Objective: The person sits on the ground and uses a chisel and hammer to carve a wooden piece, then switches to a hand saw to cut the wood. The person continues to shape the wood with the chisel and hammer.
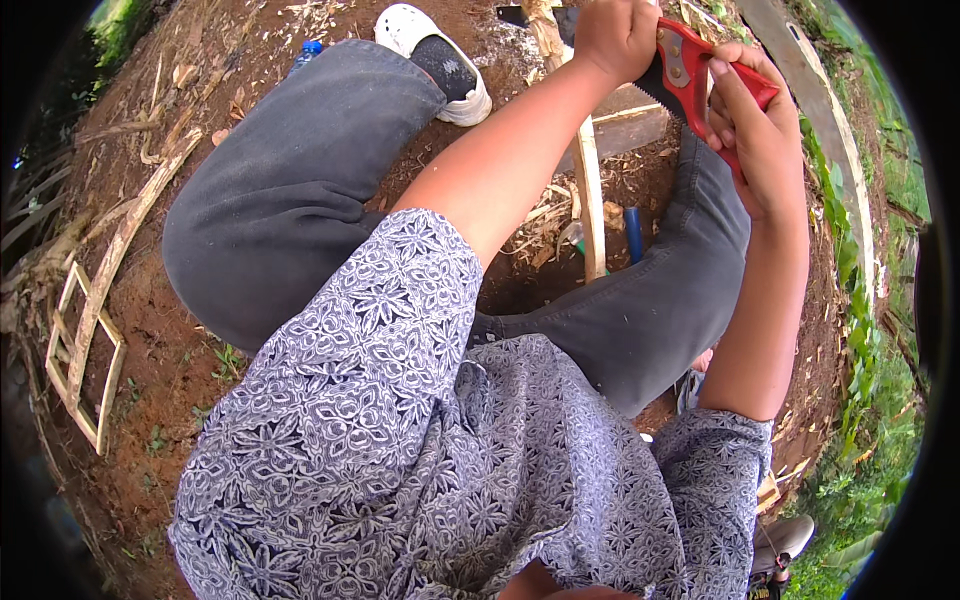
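Observation:
A hand saw with a red handle (685, 80) and a dark toothed blade (655, 86) is at the upper right. My right hand (752, 125) is closed around its handle, the thumb lying on the red grip. Beside the handle, over the blade, my left hand (617, 40) is curled shut; what its fingers press on is hidden. A narrow pale wood strip (590, 205) slants down between my legs, its upper end near my left hand. Dark metal shows past the strip's top, and my left hand and forearm cover part of what lies between.
My bent legs in dark trousers (290, 170) frame the work, with a white clog (440, 60) on one foot. A blue tube (633, 235) stands by the strip. Wooden frame pieces (85, 350) lie at left. Another person's shoe (792, 537) shows at lower right.

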`<state>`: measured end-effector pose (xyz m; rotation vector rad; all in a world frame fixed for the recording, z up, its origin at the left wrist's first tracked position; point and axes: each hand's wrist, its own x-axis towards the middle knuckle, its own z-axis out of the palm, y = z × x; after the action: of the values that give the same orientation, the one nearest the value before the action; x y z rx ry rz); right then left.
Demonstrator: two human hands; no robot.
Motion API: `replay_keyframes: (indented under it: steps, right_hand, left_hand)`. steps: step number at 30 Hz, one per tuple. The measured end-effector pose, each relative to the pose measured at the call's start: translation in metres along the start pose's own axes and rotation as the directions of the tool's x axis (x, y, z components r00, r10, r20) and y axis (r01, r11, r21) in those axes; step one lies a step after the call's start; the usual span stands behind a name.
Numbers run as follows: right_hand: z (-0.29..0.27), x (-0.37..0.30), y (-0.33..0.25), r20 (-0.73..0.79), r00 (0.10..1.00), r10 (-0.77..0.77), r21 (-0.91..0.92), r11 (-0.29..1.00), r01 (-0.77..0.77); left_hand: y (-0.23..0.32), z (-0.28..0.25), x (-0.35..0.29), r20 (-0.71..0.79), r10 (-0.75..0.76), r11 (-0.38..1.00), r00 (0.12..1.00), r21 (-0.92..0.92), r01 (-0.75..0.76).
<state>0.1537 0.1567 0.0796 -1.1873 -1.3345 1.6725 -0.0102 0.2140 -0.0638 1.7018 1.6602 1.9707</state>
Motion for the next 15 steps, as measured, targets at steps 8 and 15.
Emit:
replay_keyframes:
  steps: [8, 15]
  right_hand:
    - [-0.057, -0.016, -0.053, 0.097, 0.995, 0.028, -0.038, 0.999, -0.024]
    - [-0.029, 0.047, -0.031, 0.129, 0.987, 0.091, -0.064, 0.994, -0.084]
  left_hand:
    - [0.069, 0.016, 0.006, 0.144, -0.134, 0.991, 0.980, 0.012, 0.134]
    - [0.008, 0.013, 0.020, 0.166, -0.350, 0.928, 0.922, 0.195, 0.317]
